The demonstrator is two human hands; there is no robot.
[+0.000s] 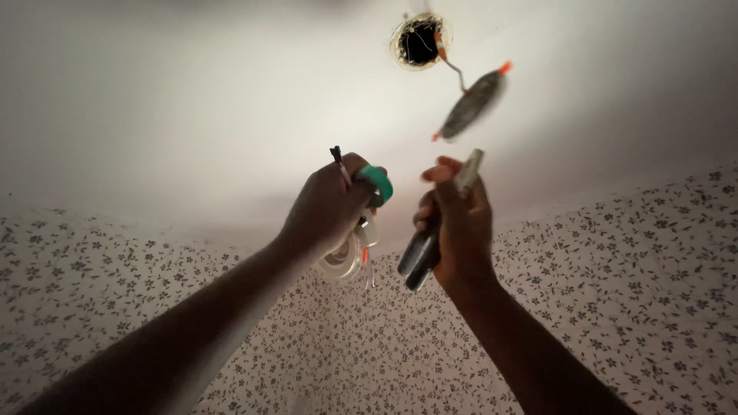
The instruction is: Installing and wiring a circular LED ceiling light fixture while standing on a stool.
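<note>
Gripping two things at once, the left hand (327, 207) is clenched round a round white light fitting (346, 257), which hangs under the palm at 6 o'clock, and a green-capped piece (378, 183) at its fingertips at 2 o'clock. One thin dark wire end (337, 156) sticks up past the knuckles at 12 o'clock. The right hand (457, 227) is closed round one grey, elongated metal tool (419, 257); its handles point down to 7 o'clock, and a pale flat tip (469, 169) shows above the fingers at 12 o'clock. The exact kind of tool cannot be told.

Count: two hands, two forearms, one fitting, one tool, one hole, one hanging disc. The fitting looks smooth, glossy plastic, ring-shaped, partly hidden by the palm.

Up at 12 o'clock from the hands, one round ragged hole (420, 41) is cut in the plain white ceiling (192, 100). One flat dark disc (470, 105) with two orange clips dangles from it on a short cable, blurred, at 1 o'clock from the right hand. White wallpaper (630, 277) with small dark floral sprigs covers the walls below.
</note>
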